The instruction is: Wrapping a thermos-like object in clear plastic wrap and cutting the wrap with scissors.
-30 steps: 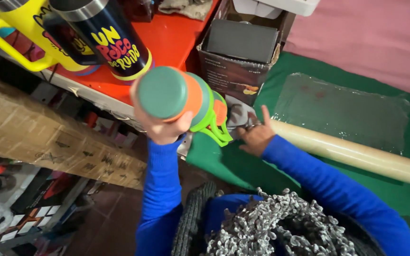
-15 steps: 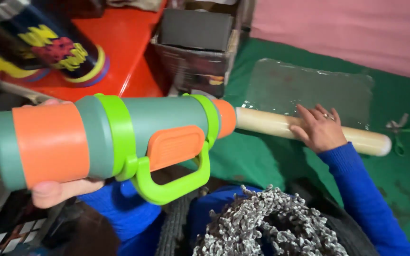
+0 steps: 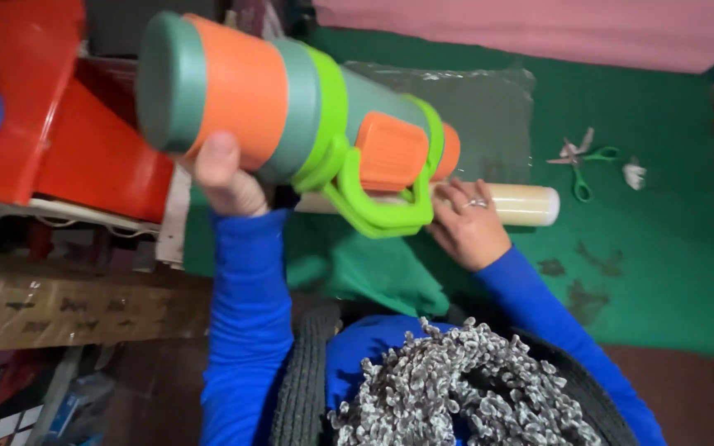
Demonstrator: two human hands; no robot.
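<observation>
My left hand (image 3: 223, 175) grips a big insulated jug (image 3: 291, 116), grey-green with an orange band, an orange lid button and a lime green handle. The jug lies tilted on its side in the air, close to the camera, base towards the left. My right hand (image 3: 466, 225), with a ring on one finger, rests flat on a pale wooden rolling pin (image 3: 524, 204). The pin lies on a green cloth (image 3: 654, 248); the jug hides most of its left part. Both arms wear blue sleeves.
A clear plastic sheet (image 3: 489, 107) lies on the cloth behind the pin. Green-handled scissors (image 3: 582, 162) and a small white scrap (image 3: 635, 173) lie to the right. A red shelf (image 3: 59, 140) stands at the left. A pink surface (image 3: 539, 25) runs along the back.
The jug has swung up and right, nearer the camera, hiding more of the rolling pin. My right hand stays on the pin. The view has shifted right, showing the scissors.
</observation>
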